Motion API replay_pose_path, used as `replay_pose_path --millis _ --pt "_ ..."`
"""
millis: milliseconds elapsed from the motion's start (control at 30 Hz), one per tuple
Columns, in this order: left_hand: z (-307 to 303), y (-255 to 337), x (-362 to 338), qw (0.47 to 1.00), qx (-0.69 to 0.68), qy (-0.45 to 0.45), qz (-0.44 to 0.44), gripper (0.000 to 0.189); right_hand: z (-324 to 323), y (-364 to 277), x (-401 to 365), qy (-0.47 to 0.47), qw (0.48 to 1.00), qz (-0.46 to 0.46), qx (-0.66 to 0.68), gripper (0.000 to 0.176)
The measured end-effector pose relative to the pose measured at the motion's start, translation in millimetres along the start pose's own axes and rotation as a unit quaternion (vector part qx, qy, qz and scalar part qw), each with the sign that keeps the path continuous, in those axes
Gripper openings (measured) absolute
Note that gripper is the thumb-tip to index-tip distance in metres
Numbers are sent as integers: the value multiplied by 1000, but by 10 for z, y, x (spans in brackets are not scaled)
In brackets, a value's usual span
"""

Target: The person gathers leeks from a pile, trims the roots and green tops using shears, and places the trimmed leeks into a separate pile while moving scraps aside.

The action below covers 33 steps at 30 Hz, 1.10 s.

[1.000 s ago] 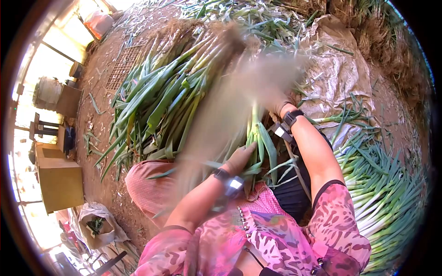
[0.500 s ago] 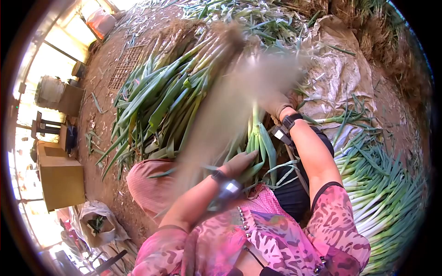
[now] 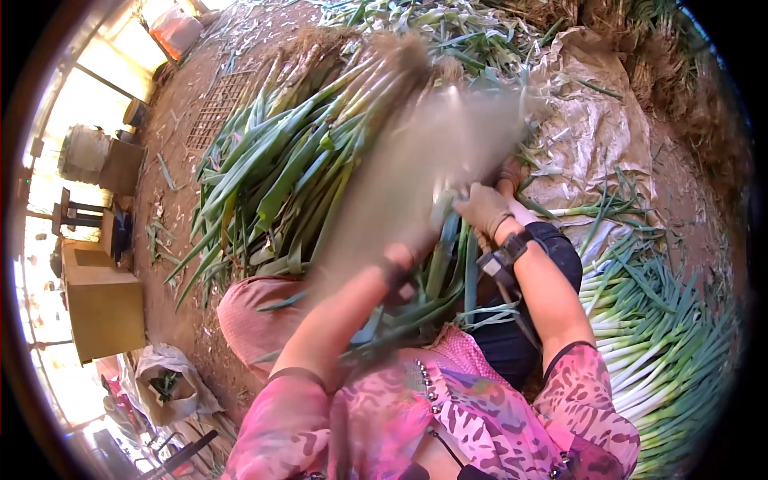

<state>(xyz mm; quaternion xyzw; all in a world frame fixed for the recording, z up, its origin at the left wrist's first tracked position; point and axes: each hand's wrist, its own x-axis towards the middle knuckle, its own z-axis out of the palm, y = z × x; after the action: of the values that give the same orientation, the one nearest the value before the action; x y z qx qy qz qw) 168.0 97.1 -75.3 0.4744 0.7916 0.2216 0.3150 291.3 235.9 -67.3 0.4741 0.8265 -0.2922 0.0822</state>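
Observation:
Gloved fingers of my right hand are closed round the pale stem of a green onion, whose leaves hang down toward my lap. My left hand is near those leaves, to the left and lower; a blurred smear across the view hides its fingers. Left of my hands lies a large pile of untrimmed green onions, roots toward the top. Cleaned onions with white stems lie in a heap at the right.
A crumpled pale sheet lies on the ground at upper right. Leaf scraps are strewn at the top. A metal grid, a yellowish box and an open sack stand or lie at the left.
My right hand has moved down slightly, and its fingers now show round the stem. My left hand has moved up and left and is more blurred.

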Motion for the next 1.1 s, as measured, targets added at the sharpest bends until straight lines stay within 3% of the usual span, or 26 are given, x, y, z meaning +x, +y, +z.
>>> replay_pose_path --millis 33,100,233,300,400,467,533,600,767,933,1100 --pt "110 -140 254 993 13 120 -14 55 31 -1 -61 -8 1000 -3 18 54" --pt "305 -379 713 975 116 180 -63 59 180 1 -151 15 999 -7 41 52" --pt "171 -452 975 984 70 68 -146 62 384 2 -297 36 996 -16 75 49" --pt "67 -573 993 987 7 7 -163 53 329 -49 -413 -10 989 4 145 49" --pt "9 -407 694 990 16 79 -116 45 121 -240 -692 -82 971 19 225 49" --pt "259 -591 633 994 10 54 -97 46 239 -231 -857 -76 973 -9 217 49" --pt "342 -548 349 996 31 44 -66 48 456 -123 -949 -10 985 -77 151 50" --pt "393 -469 92 996 -75 36 -39 51 510 -77 -1025 11 989 -52 140 49" --pt "535 -677 -97 997 -57 13 -49 36 476 -50 -1130 27 992 -17 123 45" --pt "432 -474 -281 997 -34 -51 -54 32 581 37 -540 26 997 -26 63 55" --pt "482 -506 -353 997 -35 -41 -61 31 326 -74 126 46 995 -19 88 61"
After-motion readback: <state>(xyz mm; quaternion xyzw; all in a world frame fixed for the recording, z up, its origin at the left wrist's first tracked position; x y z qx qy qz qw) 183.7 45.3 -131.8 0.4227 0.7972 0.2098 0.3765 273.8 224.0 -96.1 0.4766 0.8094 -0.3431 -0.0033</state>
